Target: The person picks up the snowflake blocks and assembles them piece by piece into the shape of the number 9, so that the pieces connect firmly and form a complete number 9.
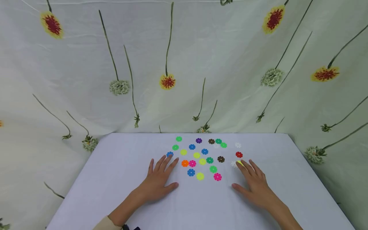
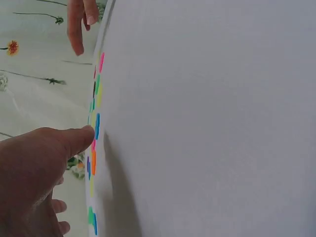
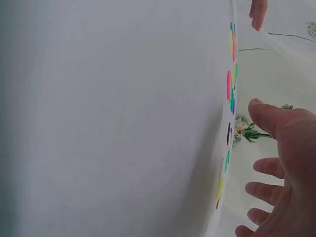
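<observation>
Several flat, notched plastic discs lie scattered over the middle of the table, among them an orange disc (image 1: 185, 163), a dark brown disc (image 1: 221, 159) and a red disc (image 1: 239, 154). To their left, my left hand (image 1: 158, 180) hovers palm down with fingers spread, its fingertips near a blue disc (image 1: 170, 154). On the other side my right hand (image 1: 255, 185) is held with loosely extended fingers, partly covering a yellow disc (image 1: 239, 163) beside a white disc (image 1: 233, 164). Both wrist views show the thumbs and fingers raised above the cloth, holding nothing.
A white cloth covers the table (image 1: 201, 207). Behind it hangs a pale curtain (image 1: 230, 64) printed with flowers on long stems. At the lower left, a beige sleeve (image 1: 107, 224) and a small black object (image 1: 126, 227) show by the left wrist.
</observation>
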